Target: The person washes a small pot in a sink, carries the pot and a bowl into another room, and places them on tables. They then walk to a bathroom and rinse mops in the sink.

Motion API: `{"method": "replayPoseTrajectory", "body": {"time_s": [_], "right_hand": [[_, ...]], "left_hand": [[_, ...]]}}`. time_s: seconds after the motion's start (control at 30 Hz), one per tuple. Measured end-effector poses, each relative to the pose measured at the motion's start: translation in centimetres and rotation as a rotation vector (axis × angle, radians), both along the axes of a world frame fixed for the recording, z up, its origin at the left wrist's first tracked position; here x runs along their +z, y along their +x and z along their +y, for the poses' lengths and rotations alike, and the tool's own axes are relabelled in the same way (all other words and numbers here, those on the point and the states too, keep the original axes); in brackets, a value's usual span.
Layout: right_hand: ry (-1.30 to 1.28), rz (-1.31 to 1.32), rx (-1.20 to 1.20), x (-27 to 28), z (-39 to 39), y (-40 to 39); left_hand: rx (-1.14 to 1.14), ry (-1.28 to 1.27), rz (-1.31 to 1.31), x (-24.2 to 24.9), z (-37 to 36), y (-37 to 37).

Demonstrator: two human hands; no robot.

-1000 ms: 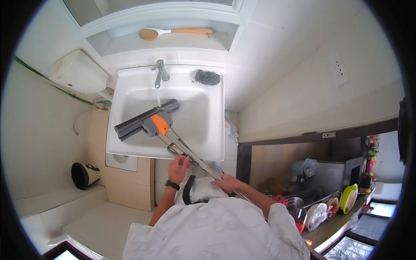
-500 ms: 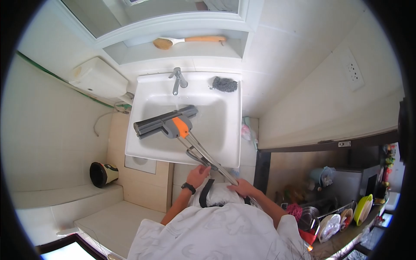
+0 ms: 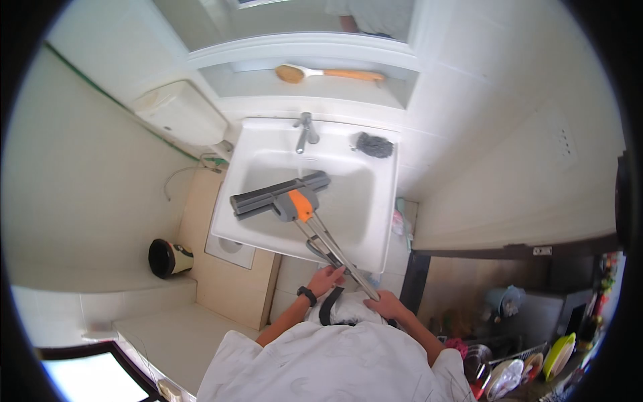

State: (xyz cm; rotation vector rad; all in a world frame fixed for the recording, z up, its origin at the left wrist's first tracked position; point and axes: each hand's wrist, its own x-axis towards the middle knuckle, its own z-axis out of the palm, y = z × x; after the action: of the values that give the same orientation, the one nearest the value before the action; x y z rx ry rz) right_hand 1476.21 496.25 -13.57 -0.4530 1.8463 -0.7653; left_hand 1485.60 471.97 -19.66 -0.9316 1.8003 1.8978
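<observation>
A sponge mop (image 3: 305, 206) with a grey head and an orange centre piece lies across the white sink (image 3: 231, 231). Its head is over the basin under the faucet (image 3: 305, 134), and the metal pole slants down toward my body. My right hand (image 3: 388, 305) is closed around the pole near my waist. Beside the pole, at the lower end of the mop's grey pull lever, my left hand (image 3: 327, 279), with a black band on its wrist, has its fingers closed on the lever. The fingertips are partly hidden.
A grey scrubber (image 3: 374, 145) rests on the sink's back right corner. Above, a wooden-handled brush (image 3: 328, 72) lies on a shelf below the mirror. A waste bin (image 3: 169, 258) stands at left, with a white cistern (image 3: 179, 112) above. Dishes (image 3: 506, 379) fill a rack at lower right.
My view has shifted, so the sink and mop appear farther right and slightly lower. Both hands keep their hold, and the mop head stays over the basin.
</observation>
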Motion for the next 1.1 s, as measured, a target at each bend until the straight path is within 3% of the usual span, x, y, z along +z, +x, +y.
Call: {"method": "replayPoseTrajectory", "body": {"time_s": [0.13,0.2,0.4,1.1], "right_hand": [[0.035,0.103,0.105,-0.3,-0.5,0.0],[0.117,0.012,0.023,2.7,-1.4,-0.4],[0.047,0.133,0.088,0.0,-0.5,-0.3],[0.158,0.266,0.018,-0.1,-1.3,1.4]], "left_hand": [[0.033,0.143,-0.056,0.1,0.2,-0.1],[0.019,0.122,-0.04,0.0,0.1,-0.2],[-0.036,0.09,0.011,0.6,0.2,-0.1],[-0.126,0.114,0.127,1.0,-1.3,-0.8]]}}
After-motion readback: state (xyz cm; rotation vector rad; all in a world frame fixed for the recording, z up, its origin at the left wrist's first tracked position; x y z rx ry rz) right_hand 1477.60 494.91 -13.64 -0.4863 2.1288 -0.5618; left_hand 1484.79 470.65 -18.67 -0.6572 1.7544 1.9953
